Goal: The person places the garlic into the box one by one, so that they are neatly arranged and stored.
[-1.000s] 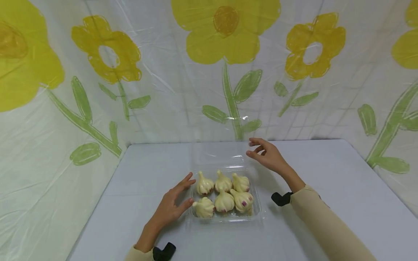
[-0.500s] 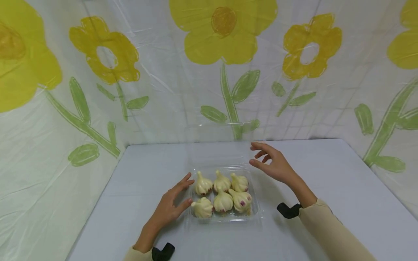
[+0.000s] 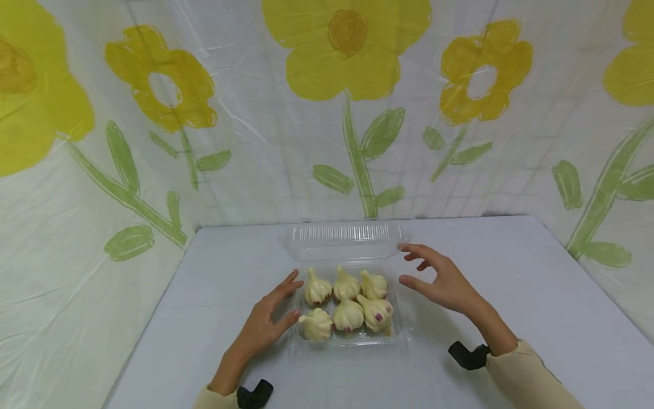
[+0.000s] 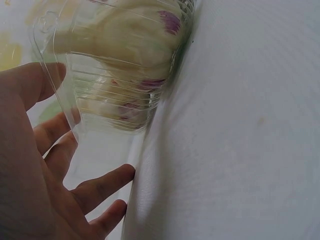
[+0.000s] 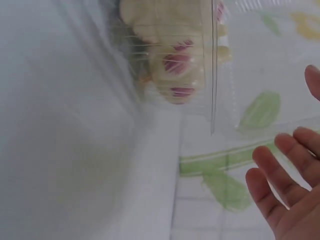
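A clear plastic clamshell box (image 3: 357, 342) holds several pale garlic bulbs (image 3: 349, 314) with purple marks at their bases. Its hinged lid (image 3: 346, 234) is swung back, leaning away at the far side. My left hand (image 3: 265, 324) is at the box's left side, fingers spread; in the left wrist view the thumb (image 4: 47, 85) and two fingertips meet the rim, and the lower fingers reach down near the table. Beyond the box's right side, my right hand (image 3: 444, 284) hovers apart from it with loosely bent fingers (image 5: 270, 195) and holds nothing.
The box stands on a white-covered table (image 3: 214, 284). Behind it hangs a whitish sheet (image 3: 265, 147) printed with yellow flowers and green stems. Black wrist mounts (image 3: 469, 355) sit at both beige sleeves (image 3: 531, 375).
The lid has tipped from nearly upright back toward the far side and down. My right hand has moved away from it, rightward and nearer the body. My left hand stays at the box.
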`<state>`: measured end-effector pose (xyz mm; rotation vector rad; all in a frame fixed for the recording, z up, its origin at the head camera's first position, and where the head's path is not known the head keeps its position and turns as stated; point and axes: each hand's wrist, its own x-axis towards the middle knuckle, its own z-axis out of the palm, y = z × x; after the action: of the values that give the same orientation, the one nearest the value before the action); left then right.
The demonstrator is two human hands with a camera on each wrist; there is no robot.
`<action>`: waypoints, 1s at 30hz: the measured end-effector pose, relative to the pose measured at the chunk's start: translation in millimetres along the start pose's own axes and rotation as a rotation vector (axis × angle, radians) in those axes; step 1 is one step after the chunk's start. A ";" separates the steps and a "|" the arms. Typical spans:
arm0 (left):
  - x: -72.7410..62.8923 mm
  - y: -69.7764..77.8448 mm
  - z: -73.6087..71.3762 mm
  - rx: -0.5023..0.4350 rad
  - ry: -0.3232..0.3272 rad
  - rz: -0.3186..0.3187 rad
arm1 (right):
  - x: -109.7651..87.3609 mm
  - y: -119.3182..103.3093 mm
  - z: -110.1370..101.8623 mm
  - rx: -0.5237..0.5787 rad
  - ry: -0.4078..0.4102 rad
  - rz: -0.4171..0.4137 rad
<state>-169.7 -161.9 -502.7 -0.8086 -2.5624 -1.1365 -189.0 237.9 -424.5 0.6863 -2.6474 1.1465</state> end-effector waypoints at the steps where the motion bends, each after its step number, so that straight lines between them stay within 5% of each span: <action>1: -0.3 -0.4 0.0 0.001 0.000 -0.001 | -2.3 -0.4 -0.1 -0.009 -0.006 0.005; 15: -3.1 -4.0 -1.1 -0.061 0.022 -0.112 | -28.6 7.2 7.2 0.020 -0.020 -0.086; 23: -2.1 -8.7 -7.4 -0.284 -0.004 -0.073 | -39.1 12.7 13.8 0.094 -0.058 -0.115; 30: 1.0 -10.2 -11.0 -0.313 0.005 -0.002 | -47.3 13.6 17.9 0.135 -0.086 -0.060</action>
<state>-176.6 -175.1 -501.2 -0.8662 -2.4135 -1.5629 -153.6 249.2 -461.4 0.8509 -2.6172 1.3169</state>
